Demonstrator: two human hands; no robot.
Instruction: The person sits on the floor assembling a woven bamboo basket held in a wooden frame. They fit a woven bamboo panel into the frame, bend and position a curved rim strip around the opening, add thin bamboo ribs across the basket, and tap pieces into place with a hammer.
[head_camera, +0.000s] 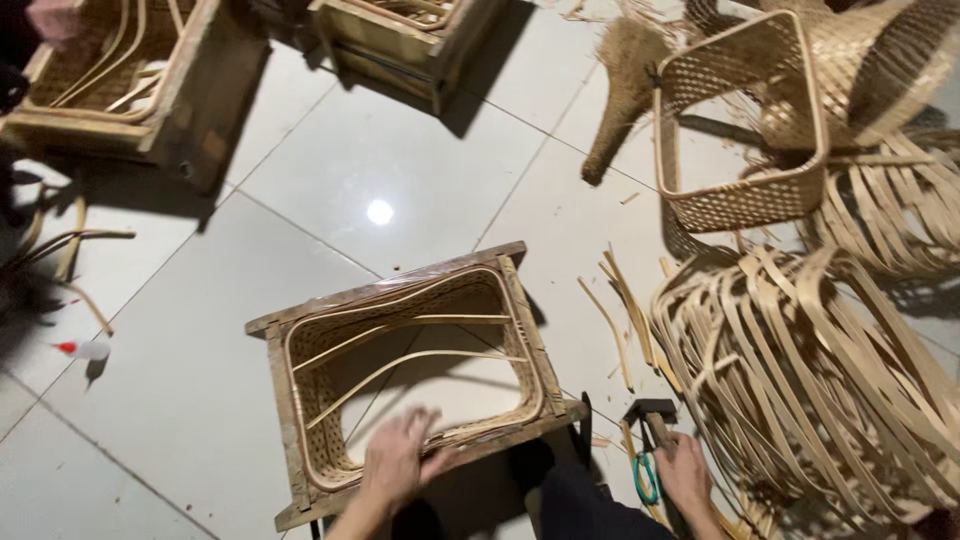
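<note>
A wooden frame mould (280, 400) stands on the tiled floor with a woven bamboo basket (318, 345) fitted inside it, two bent strips spanning its open middle. My left hand (398, 458) rests flat with spread fingers on the basket's near rim. My right hand (686, 472) lies to the right on the floor, closed around the handle of a small hammer (652, 412) whose dark head points away from me. Green-handled scissors (645, 478) lie just left of that hand.
A big loose bundle of bamboo strips (800, 370) fills the right side. A finished woven basket (740, 120) lies on its side at upper right beside a small broom (625, 90). More wooden moulds (150, 90) stand at the top left. A small glue bottle (88, 349) lies far left.
</note>
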